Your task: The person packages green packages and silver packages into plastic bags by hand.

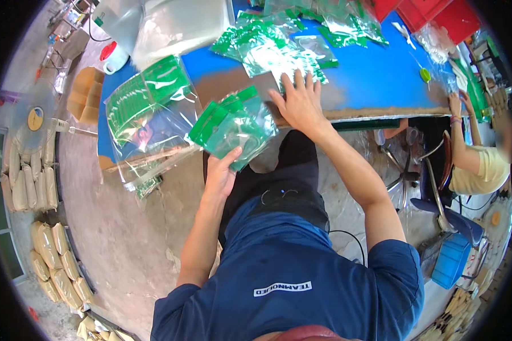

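Here the heap of green packets (267,48) lies on the blue worktop (375,74). Nearer the person than the heap, the left hand (221,170) has its grip closed on a small fan of green-topped packets (227,126), thumb on top, the fingers underneath hidden from me. That plastic looks slick, and only the near end is pinched, so a loosened thumb could let some slide out toward the floor (153,227). The right hand (302,108) has its grip open and flat, fingers spread over the heap's near edge; I can't tell how hard it presses. A careless drag there might pull loose packets off with it. Left of the heap, a large clear bag (153,102) overhangs the worktop's edge; a brush from the left hand might drag it off.
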Motion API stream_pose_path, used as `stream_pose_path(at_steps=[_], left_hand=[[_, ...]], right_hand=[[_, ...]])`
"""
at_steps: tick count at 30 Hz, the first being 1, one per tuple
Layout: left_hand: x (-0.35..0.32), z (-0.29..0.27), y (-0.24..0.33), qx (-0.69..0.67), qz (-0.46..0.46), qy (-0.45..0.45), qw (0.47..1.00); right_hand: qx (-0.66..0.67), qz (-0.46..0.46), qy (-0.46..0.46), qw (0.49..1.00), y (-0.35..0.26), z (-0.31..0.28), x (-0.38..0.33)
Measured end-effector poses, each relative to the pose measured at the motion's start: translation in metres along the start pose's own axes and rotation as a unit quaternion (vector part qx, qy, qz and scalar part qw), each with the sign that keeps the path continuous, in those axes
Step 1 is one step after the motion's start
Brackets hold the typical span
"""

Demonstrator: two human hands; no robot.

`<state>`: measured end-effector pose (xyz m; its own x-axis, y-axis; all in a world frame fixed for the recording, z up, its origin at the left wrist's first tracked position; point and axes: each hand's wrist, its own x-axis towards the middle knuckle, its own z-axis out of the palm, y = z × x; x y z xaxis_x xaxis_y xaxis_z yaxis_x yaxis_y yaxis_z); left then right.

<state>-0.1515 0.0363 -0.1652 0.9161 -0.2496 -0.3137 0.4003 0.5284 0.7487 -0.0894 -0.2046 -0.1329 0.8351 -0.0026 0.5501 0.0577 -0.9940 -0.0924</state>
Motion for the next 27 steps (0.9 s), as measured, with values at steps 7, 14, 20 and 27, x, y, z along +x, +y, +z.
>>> stream_pose_path(at_steps=[7, 14, 20, 27], left_hand=[[0.0, 0.019, -0.001, -0.042, -0.079, -0.037, 0.995], [-0.006, 0.009, 0.001, -0.145, -0.018, 0.007, 0.989], [-0.007, 0.026, -0.005, -0.102, -0.05, 0.005, 0.993], [-0.014, -0.01, -0.011, -0.134, -0.05, -0.027, 0.989]], right_hand=[[0.459, -0.058, -0.259, 0.848, -0.01, -0.035, -0.016], [0.149, -0.204, -0.088, 0.964, 0.025, 0.029, 0.033], [0.357, -0.14, -0.178, 0.907, 0.006, -0.022, 0.04], [0.153, -0.192, -0.156, 0.957, 0.018, 0.016, 0.028]])
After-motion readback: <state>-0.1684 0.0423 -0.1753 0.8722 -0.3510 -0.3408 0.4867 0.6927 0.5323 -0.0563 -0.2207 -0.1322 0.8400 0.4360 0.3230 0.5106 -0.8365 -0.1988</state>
